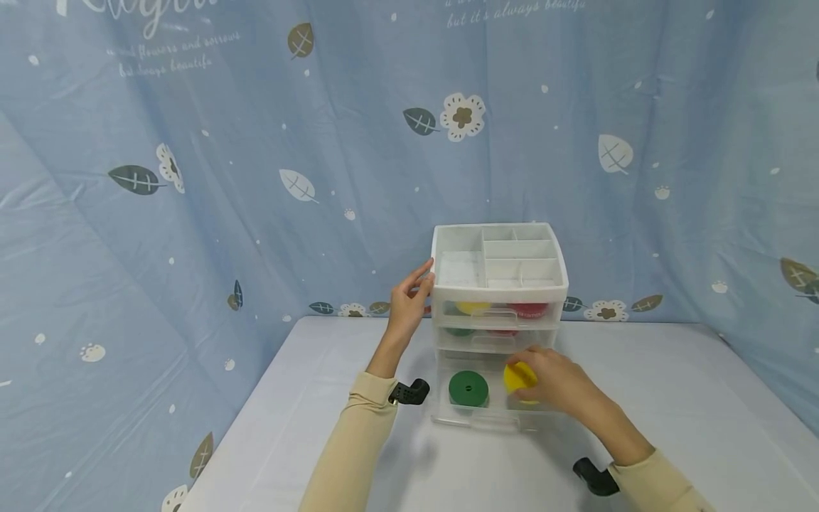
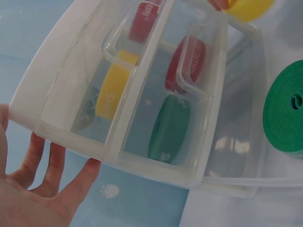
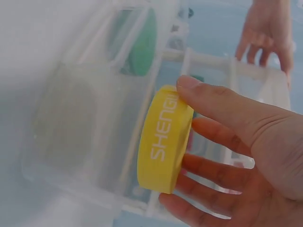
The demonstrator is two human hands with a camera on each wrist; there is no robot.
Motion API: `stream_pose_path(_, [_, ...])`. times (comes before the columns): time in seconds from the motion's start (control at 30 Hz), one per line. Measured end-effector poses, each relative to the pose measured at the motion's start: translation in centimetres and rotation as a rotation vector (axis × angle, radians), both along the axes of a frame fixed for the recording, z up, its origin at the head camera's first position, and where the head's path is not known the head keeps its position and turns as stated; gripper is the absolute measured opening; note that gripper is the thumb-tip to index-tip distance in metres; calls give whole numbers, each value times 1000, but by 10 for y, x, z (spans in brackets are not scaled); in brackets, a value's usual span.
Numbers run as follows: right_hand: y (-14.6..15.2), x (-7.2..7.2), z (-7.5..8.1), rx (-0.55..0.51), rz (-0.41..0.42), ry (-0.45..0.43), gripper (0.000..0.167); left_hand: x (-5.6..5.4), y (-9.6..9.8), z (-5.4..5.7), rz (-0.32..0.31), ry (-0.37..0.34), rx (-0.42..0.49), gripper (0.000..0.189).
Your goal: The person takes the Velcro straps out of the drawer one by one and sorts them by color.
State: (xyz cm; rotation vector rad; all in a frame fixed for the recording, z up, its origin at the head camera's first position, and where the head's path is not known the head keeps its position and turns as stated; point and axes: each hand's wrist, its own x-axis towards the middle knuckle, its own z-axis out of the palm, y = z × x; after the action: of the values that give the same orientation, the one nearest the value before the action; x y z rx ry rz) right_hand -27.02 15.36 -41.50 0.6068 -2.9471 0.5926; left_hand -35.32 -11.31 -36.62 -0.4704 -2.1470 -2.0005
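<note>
A white drawer unit point(image 1: 499, 294) with clear drawers stands on the table, its bottom drawer point(image 1: 456, 419) pulled out. My left hand point(image 1: 404, 313) touches the unit's left side near the top, fingers extended along its edge in the left wrist view. Over the right part of the bottom drawer, my right hand point(image 1: 563, 380) holds a yellow roll of tape point(image 3: 163, 142) between thumb and fingers; white lettering runs along its rim. A green roll of tape point(image 1: 468, 389), coiled round a small core, lies in the left part of that drawer.
Behind the closed upper drawer front show a yellow roll point(image 2: 113, 90) and a red roll point(image 2: 143, 22). The closed middle drawer has a green roll point(image 2: 169, 127) and another red roll point(image 2: 187, 64). Divided compartments point(image 1: 518, 249) top the unit. A blue patterned curtain point(image 1: 358, 142) hangs behind.
</note>
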Motion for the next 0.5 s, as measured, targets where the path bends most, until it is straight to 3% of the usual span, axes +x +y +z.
stream_pose_path(0.1, [6, 2, 6, 9, -15, -1, 49, 1, 0, 1, 5, -3, -2, 43])
stream_pose_path(0.3, [22, 6, 13, -4, -49, -13, 53, -13, 1, -15, 41, 12, 9, 40])
stream_pose_path(0.5, [44, 6, 12, -2, -82, -3, 54, -16, 2, -19, 64, 24, -5, 39])
